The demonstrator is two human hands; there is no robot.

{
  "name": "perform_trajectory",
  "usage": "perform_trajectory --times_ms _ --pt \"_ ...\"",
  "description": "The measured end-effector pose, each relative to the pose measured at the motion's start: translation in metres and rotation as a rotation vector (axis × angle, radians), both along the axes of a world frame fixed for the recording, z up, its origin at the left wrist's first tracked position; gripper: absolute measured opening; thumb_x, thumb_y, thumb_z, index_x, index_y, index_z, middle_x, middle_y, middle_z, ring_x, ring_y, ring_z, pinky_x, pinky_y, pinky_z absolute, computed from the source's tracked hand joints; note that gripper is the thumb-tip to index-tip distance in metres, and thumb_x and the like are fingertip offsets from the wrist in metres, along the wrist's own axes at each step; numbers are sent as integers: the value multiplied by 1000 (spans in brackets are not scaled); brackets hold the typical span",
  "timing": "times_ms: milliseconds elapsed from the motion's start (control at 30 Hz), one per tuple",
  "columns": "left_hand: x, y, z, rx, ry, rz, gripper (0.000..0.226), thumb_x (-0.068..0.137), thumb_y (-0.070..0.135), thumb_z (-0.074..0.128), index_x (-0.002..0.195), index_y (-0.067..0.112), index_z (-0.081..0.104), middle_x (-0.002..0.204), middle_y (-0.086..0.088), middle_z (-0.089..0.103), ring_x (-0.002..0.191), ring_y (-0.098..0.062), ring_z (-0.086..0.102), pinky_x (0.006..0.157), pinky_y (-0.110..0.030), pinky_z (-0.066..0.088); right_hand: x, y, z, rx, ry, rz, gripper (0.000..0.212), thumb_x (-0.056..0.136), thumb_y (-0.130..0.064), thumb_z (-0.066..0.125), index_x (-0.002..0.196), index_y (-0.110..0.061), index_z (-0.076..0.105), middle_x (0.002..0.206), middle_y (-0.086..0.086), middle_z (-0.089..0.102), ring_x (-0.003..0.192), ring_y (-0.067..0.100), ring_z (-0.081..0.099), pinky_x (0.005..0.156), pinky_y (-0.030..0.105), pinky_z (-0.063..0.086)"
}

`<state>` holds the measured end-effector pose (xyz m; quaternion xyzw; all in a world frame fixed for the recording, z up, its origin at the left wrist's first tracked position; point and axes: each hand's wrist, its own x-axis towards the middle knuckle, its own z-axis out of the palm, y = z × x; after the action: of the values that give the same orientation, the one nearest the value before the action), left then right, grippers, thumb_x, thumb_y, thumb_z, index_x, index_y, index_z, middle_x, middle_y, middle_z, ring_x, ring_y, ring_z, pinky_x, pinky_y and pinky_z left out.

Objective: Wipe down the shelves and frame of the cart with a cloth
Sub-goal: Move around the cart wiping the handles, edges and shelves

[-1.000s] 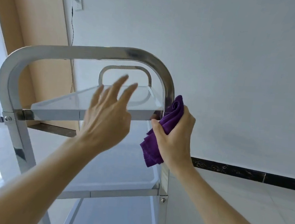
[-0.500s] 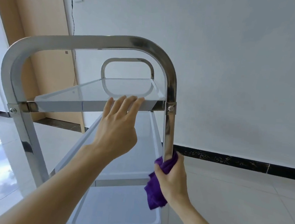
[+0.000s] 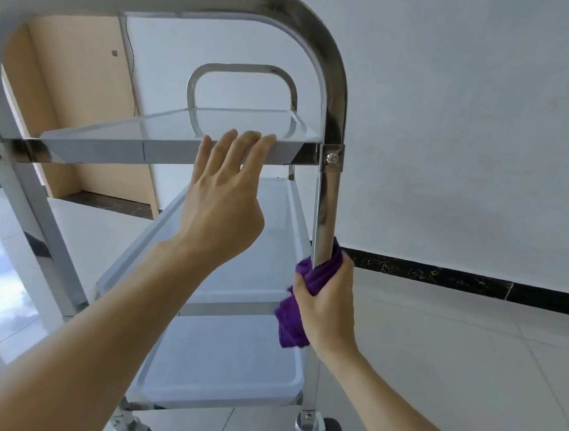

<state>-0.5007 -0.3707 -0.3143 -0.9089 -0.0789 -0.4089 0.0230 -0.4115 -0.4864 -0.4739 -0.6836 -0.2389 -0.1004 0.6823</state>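
Cart post (image 3: 326, 202) gripped through purple cloth (image 3: 293, 319) by right hand (image 3: 328, 308)

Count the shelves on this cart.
3: top shelf under the left hand, middle shelf, bottom shelf just above the wheels. None appear hidden.

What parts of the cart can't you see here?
Head view only:
- The post where the right hand grips the purple cloth: covered by both.
- The left wheel: cut off by the bottom edge.
- The top shelf edge under the left hand.
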Motion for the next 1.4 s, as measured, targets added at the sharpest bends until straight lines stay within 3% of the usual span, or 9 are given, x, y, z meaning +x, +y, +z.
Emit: perform_trajectory --times_ms 133,267,400,600,767,900,1000,1167,1400 --pt "3 -1 -9 -38 -41 -36 83 76 -12 45 153 13 26 157 -8 28 150 -29 9 123 -46 4 -1 -8 -29 -18 29 8 70 76 -23 84 131 -25 41 121 -7 49 112 19 59 93 45 55" --pt "0 -12 -41 -208 -174 -167 72 81 -11 48 149 10 35 156 -6 31 149 -23 18 117 -37 28 -8 -11 -42 -21 -46 -51 82 70 -28 89 131 -39 35 117 -33 37 116 4 48 99 30 50" --pt "5 -31 -84 -529 47 -311 60 95 5 50 149 25 34 147 5 39 120 -1 46 80 -4 38 -10 -3 -58 -2 -69 -133 93 65 -26 92 140 -20 38 122 -17 37 122 12 45 101 22 47" --pt "33 -48 -100 -836 138 -473 44 100 33 51 142 26 40 124 15 58 101 6 60 72 1 43 -5 6 -86 40 -53 -180 86 67 -20 89 139 -16 42 125 -10 42 123 13 43 98 24 48" --pt "50 -40 -92 -722 146 -370 24 98 35 54 119 23 54 104 16 63 91 -7 65 82 -22 53 -5 5 -143 30 169 -58 60 80 -9 78 112 -46 43 104 -15 62 90 5 69 71 22 58" --pt "55 -30 -91 -670 194 -409 22 99 34 52 115 19 56 105 8 65 100 -17 65 92 -37 53 -4 -9 -198 -131 279 31 49 82 -2 73 101 -37 45 93 -21 66 74 1 70 59 11 51" --pt "53 -24 -93 -698 187 -431 18 99 34 52 111 22 55 105 8 65 102 -18 65 92 -39 53 -5 -15 -218 -210 407 151 45 81 3 70 101 -29 45 102 1 64 70 19 73 58 24 57" --pt "45 -15 -93 -735 189 -448 15 99 34 52 111 25 54 103 13 63 91 -19 69 87 -39 57 -2 -5 -186 -254 332 154 41 80 -4 76 94 -29 47 92 -9 60 69 -10 64 55 3 44" --pt "22 -4 -98 -825 151 -407 17 100 32 52 116 27 55 104 15 62 95 -19 68 91 -42 55 -13 11 -135 -149 247 286 46 82 -1 73 100 -32 45 88 -24 63 68 2 69 54 10 51"
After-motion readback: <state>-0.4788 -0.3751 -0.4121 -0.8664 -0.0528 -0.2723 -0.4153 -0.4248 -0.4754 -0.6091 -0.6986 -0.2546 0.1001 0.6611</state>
